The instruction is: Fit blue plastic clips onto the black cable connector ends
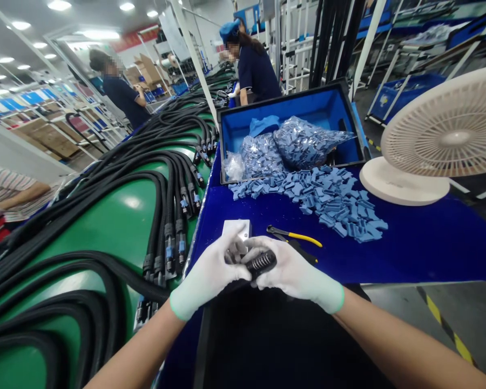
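Note:
My left hand (213, 270) and my right hand (294, 270), both in white gloves with green cuffs, meet at the near edge of the blue work table. Between them is a black hose fitting (263, 261) with pale rings around its end. The fingers of both hands close round it, and the gloves hide part of it. Just beyond the left fingers stands a small white block (238, 224). Pincers with yellow handles (303, 237) lie past my right hand. Farther back, small blue plastic clips (328, 197) are spread in a loose heap.
A blue crate (319, 108) with bagged clips (305, 143) stands behind the heap. At right is a beige fan (449, 135). Black hoses (117, 178) cover the green conveyor (133, 208) at left. Other people (257, 67) work farther back; a striped sleeve (4, 181) shows at left.

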### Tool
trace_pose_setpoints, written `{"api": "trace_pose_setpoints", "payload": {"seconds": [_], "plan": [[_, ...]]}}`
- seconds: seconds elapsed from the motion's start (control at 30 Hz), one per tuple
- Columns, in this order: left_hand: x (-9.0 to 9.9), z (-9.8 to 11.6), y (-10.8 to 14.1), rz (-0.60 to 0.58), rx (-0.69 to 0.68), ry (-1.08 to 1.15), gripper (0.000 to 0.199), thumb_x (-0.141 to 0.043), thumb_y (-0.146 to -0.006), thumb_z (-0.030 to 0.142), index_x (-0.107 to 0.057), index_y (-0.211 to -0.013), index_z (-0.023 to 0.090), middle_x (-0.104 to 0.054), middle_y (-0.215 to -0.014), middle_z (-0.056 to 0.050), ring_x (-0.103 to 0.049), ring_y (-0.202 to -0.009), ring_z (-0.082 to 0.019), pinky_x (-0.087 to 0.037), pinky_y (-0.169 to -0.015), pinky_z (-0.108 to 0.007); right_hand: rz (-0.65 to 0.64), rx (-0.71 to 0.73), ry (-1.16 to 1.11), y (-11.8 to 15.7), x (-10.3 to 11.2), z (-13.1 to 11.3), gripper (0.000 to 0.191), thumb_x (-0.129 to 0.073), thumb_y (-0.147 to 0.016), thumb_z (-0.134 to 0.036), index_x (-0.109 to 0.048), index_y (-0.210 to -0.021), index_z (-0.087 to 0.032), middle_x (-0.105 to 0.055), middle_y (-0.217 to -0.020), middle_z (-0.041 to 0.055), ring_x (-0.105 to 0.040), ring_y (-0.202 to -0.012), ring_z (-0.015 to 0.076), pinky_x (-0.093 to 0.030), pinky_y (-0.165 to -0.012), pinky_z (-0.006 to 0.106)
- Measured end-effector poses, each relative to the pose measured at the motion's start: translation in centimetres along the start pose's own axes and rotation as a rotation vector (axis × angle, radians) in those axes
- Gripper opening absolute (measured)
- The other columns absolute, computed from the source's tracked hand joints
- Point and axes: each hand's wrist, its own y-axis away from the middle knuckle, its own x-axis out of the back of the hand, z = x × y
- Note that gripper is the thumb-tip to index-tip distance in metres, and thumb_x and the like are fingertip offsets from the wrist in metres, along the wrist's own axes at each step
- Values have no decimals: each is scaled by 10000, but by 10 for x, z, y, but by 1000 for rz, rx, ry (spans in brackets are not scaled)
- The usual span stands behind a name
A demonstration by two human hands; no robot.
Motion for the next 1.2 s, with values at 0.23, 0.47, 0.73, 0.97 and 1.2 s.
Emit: {"api": "trace_pose_setpoints", "payload": {"seconds": [0.23,0.47,0.73,0.97,1.2], "plan": [[-9,0,10,334,128,-137,622,-842,-718,262,-664,-1314,248,-695,-997,-33,-665,-919,-246,-544,-872,-365,127,77,-108,-6,-6,4,480,-746,-633,-32,-720,-1083,-198,-725,-1099,58,-675,-1003,250,-556,-834,351],[-15,-11,45,606,304,810,265,-634,-953,418,-717,-1105,218,-692,-993,-72,-665,-870,-214,-589,-789,-341,-68,198,104,-3,-25,4,435,-870,-731,-283,-718,-1137,-243,-728,-1149,40,-698,-996,237,-555,-885,345],[44,-7,20,785,22,869,202,-712,-947,303,-652,-1075,159,-387,-663,56,-378,-515,-66,-396,-483,-194,552,-271,1710,-36,107,-13,198,-576,-947,-240,-678,-1052,-107,-652,-1076,200,-695,-932,320,-505,-756,380],[48,-10,-37,737,-149,535,213,-723,-895,273,-668,-1059,150,-432,-568,60,-404,-463,-88,-390,-486,-241,369,-214,1661,-34,111,2,230,-520,-1014,-358,-670,-1052,-188,-709,-1047,125,-710,-888,275,-447,-701,326],[28,-26,-52,683,-47,466,241,-726,-855,257,-686,-1067,151,-474,-566,56,-418,-459,-95,-367,-489,-245,338,-78,1472,-32,87,-6,277,-528,-1023,-381,-664,-1180,-198,-763,-1048,102,-716,-927,266,-453,-765,327]]}}
